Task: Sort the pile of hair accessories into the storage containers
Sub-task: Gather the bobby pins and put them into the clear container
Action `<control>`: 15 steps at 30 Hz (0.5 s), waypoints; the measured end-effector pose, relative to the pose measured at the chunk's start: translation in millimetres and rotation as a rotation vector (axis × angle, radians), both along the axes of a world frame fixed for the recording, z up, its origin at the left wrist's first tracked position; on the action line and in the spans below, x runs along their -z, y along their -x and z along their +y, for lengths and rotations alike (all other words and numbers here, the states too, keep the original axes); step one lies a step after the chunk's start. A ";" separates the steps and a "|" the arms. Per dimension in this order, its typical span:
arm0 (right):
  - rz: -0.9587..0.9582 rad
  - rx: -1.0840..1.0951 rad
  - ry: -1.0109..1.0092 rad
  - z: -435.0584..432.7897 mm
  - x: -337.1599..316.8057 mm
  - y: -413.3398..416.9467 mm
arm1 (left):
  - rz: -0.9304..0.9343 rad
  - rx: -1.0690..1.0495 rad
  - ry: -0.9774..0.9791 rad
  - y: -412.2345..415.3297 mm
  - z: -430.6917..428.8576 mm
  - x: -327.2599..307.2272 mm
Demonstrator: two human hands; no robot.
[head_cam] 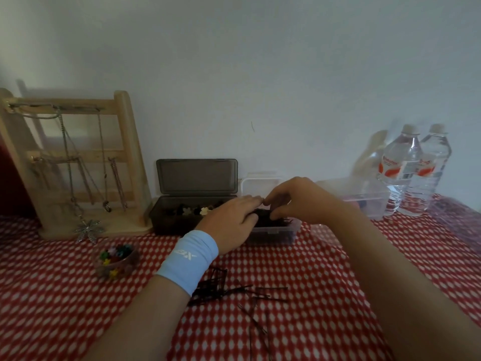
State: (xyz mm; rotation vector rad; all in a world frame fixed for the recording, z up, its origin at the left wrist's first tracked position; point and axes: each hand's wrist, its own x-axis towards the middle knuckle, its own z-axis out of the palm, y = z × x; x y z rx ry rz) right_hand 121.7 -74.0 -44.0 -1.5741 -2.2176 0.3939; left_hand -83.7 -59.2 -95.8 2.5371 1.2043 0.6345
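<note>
Counter (325, 269), red checked cloth; wooden stand (125, 152), far left; dark box (177, 220), lid up; clear box (273, 234) just beside it, holding dark hair ties (263, 213); left grip (229, 220), fingers straight, resting on clear box; right grip (296, 201), curled, pinching the ties; loose hairpins (223, 287), nearer edge

Nothing legible; wristband (188, 259) logo unclear

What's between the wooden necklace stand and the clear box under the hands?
A dark box, lid open, with small flower clips inside, sits between the stand and that clear box. The head view shows it.
</note>
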 end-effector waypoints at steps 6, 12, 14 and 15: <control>-0.082 0.104 -0.010 -1.5 -5.2 -21.0 | 0.288 0.053 -0.113 -11.5 -10.0 2.0; -0.149 0.095 0.079 -0.1 -2.4 -19.7 | 0.189 0.037 -0.207 -14.5 -10.3 4.8; -0.128 0.107 0.030 1.8 -1.5 -17.1 | 0.201 0.045 -0.181 -16.8 -11.3 6.9; -0.136 0.099 0.019 2.3 -0.1 -14.1 | 0.235 0.050 -0.181 -18.1 -11.7 7.5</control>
